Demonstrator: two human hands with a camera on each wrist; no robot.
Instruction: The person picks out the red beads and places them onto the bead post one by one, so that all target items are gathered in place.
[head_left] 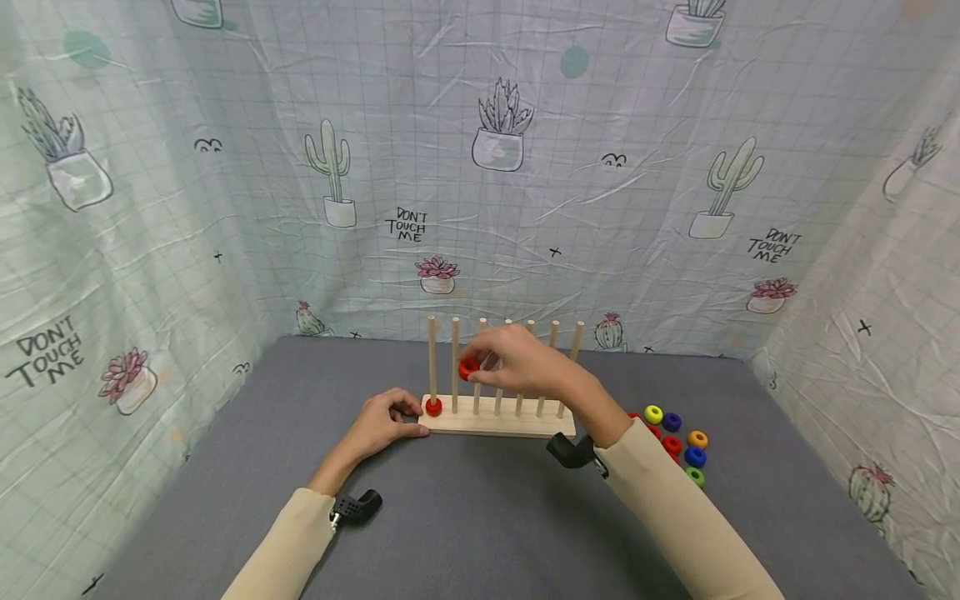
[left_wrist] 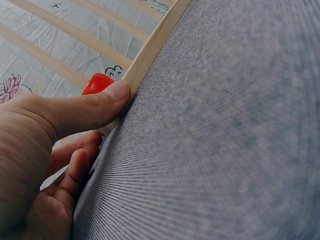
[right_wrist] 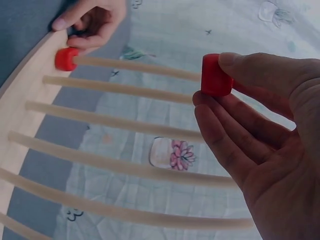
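Beige sleeves (head_left: 670,508) cover my forearms, nearest, above the grey table (head_left: 465,517). Loose rings (head_left: 672,452) of several colours lie near the right one. My left hand (head_left: 378,425) grips the left end of the wooden peg rack (head_left: 487,427); its leftmost peg bears a seated red ring (head_left: 433,412). My right hand (head_left: 517,358) pinches another red ring (head_left: 463,372), raised near the second and third pegs. Cactus-print cloth (head_left: 450,183) hangs behind.

A wooden peg rack (head_left: 495,427) and, to its right, clustered coloured rings (head_left: 672,447) are carried by a grey woven surface (head_left: 480,517).
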